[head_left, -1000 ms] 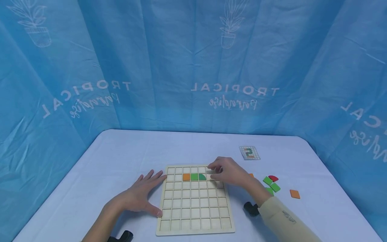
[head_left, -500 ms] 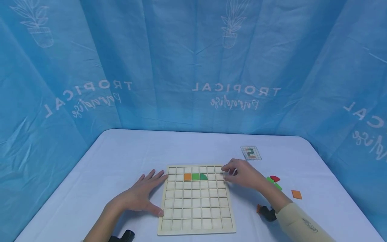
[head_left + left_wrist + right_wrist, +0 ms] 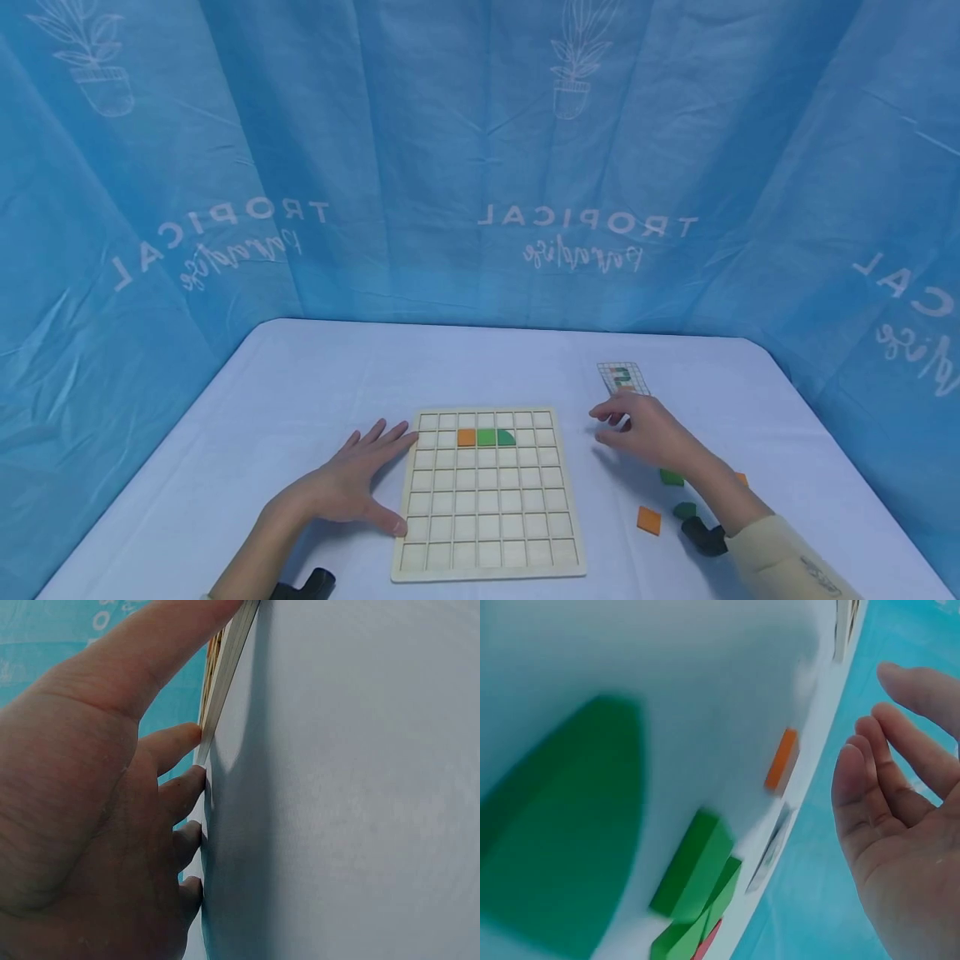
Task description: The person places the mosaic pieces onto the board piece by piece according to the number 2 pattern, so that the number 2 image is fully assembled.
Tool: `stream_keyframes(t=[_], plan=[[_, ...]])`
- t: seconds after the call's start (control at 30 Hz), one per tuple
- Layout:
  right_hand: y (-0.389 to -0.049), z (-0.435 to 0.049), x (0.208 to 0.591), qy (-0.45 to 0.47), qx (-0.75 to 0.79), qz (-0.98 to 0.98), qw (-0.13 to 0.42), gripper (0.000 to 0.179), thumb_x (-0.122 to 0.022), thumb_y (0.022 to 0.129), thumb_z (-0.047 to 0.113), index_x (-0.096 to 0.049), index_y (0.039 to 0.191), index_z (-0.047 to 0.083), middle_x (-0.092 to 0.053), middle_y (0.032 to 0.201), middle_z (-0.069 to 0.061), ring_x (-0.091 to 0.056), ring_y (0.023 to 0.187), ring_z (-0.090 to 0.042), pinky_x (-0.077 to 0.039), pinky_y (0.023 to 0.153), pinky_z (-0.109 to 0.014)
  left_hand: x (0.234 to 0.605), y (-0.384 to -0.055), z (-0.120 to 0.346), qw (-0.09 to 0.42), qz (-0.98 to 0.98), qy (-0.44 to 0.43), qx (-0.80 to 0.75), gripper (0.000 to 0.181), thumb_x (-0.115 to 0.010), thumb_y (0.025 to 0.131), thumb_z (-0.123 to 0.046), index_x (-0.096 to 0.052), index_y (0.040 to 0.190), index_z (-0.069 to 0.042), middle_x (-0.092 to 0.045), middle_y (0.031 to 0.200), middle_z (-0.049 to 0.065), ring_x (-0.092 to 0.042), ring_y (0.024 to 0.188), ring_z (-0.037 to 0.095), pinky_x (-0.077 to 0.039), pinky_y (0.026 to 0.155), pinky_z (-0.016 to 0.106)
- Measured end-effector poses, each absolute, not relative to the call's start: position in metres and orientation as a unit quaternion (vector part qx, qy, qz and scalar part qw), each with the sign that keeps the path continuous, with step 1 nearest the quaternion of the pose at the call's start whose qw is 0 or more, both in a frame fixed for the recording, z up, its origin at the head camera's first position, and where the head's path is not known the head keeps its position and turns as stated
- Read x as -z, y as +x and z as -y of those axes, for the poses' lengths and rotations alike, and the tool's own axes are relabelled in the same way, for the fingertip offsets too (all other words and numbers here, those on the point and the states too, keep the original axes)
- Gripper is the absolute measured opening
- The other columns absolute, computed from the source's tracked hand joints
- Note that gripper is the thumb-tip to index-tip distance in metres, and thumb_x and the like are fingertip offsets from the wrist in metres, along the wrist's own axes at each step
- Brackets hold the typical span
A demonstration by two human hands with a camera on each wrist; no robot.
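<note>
My left hand [image 3: 352, 483] lies with spread fingers against the left edge of a wooden grid board [image 3: 487, 577]; its thumb and index fingertip touch that edge. On the board's second row sit an orange square tile [image 3: 467, 437], a green square tile [image 3: 486, 437] and a green quarter-circle tile [image 3: 506, 437], side by side. Right of the board, my right hand [image 3: 645, 429] hovers over the table with loosely bent fingers. The right wrist view shows nothing between them. A pattern card [image 3: 622, 375] lies just beyond that hand, its near edge partly covered.
Under and beside the right forearm lie loose tiles: an orange square [image 3: 648, 521], a green square [image 3: 671, 477] and a dark green piece [image 3: 684, 510]. A red tile [image 3: 707, 943] shows in the right wrist view. Black wrist devices [image 3: 705, 537] sit below both wrists.
My right hand has moved right, from above the board's top right to over the table near the card. An orange tile has come into view from under that arm. The left hand stays put.
</note>
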State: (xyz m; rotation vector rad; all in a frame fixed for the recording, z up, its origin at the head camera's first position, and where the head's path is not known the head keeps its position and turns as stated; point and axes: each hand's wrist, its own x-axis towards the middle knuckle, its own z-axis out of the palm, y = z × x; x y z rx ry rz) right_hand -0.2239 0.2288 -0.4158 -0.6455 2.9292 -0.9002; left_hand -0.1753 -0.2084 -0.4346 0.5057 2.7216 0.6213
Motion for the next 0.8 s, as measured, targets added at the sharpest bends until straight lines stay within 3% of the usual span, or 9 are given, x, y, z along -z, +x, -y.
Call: stream_keyframes(t=[0.27,0.8], plan=[[-0.219,-0.248,0.418,-0.154,0.288,-0.945,0.023,0.029,-0.078,0.081,0.019,-0.072,0.109,0.013,-0.065,0.100,0.003,-0.056,0.084,-0.014,-0.053,0.070,-0.029,0.434,-0.176,0.208,0.151,-0.948,0.180,-0.217,0.123,-0.077,0.048,-0.076,-0.030,0.152,-0.028,-0.017,0.159,-0.005,0.001,0.146,0.026,0.002,0.114,0.054],[-0.202,-0.280,0.420,-0.133,0.274,-0.951,0.052,0.029,-0.080,0.079,0.023,-0.073,0.106,0.017,-0.063,0.090,0.007,-0.053,0.078,-0.013,-0.051,0.063,-0.024,0.433,-0.176,0.208,0.151,-0.948,0.177,-0.216,0.123,-0.077,0.048,-0.076,-0.030,0.152,-0.028,-0.018,0.159,-0.003,0.000,0.146,0.029,0.002,0.114,0.055]])
